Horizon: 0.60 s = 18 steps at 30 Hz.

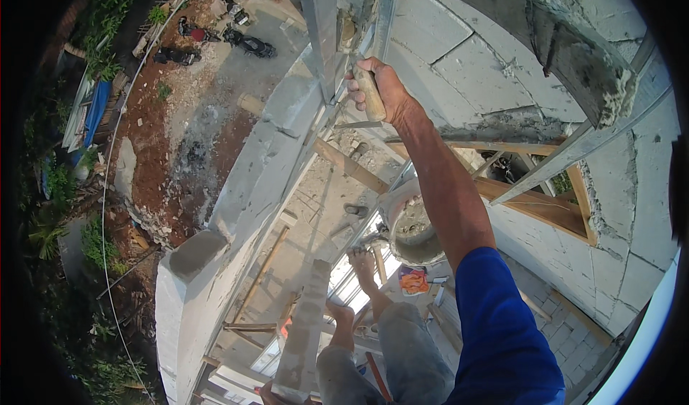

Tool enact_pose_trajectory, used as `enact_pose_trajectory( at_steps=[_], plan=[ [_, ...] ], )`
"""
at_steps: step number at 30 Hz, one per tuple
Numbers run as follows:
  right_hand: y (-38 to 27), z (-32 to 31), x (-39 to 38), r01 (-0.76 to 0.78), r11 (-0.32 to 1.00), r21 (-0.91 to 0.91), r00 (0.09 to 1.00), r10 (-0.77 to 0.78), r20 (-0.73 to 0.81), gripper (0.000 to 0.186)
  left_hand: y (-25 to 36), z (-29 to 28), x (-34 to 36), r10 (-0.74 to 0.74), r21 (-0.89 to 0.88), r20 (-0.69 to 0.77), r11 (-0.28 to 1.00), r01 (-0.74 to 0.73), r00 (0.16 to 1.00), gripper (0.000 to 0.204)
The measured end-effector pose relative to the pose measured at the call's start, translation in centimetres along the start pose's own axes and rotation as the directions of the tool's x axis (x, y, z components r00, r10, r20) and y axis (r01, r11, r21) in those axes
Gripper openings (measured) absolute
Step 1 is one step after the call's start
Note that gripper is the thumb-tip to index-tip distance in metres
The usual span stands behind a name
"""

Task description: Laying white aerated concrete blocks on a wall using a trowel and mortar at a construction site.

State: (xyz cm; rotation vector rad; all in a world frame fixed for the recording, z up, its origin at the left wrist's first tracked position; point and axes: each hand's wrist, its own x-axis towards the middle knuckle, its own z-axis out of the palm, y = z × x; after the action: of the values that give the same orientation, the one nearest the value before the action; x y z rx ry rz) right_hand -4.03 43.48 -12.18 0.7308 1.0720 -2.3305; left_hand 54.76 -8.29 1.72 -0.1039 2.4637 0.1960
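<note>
My right hand is raised ahead of me, its fingers wrapped round the wooden handle of what looks like a trowel. The trowel's metal end reaches into a narrow gap between upright metal channels, where grey mortar shows; most of the blade is hidden. At the lower edge, my left hand grips the near end of a long, light grey concrete block, only partly in view. The block slants upward beside my left leg. A bucket with grey mortar stands below my right forearm.
My bare feet stand high above a littered floor. A hammer lies by the bucket, near an orange packet. A block wall with a wooden window frame rises right. Left, past a low wall, motorbikes stand on the ground below.
</note>
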Motion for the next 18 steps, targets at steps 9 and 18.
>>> enact_pose_trajectory(
  at_steps=[9,18],
  plan=[
    [0.2,0.5,-4.6,-0.021,0.001,-1.000,0.832,-0.554,-0.019,0.024,1.9,-1.2,-0.1,-0.066,-0.031,0.045,0.997,0.067,0.997,0.039],
    [1.9,-0.3,-3.0,-0.296,-0.593,-0.749,0.669,-0.689,0.281,0.033,4.6,-3.2,1.2,-0.055,-0.183,0.056,0.981,0.064,0.997,0.036]
  ],
)
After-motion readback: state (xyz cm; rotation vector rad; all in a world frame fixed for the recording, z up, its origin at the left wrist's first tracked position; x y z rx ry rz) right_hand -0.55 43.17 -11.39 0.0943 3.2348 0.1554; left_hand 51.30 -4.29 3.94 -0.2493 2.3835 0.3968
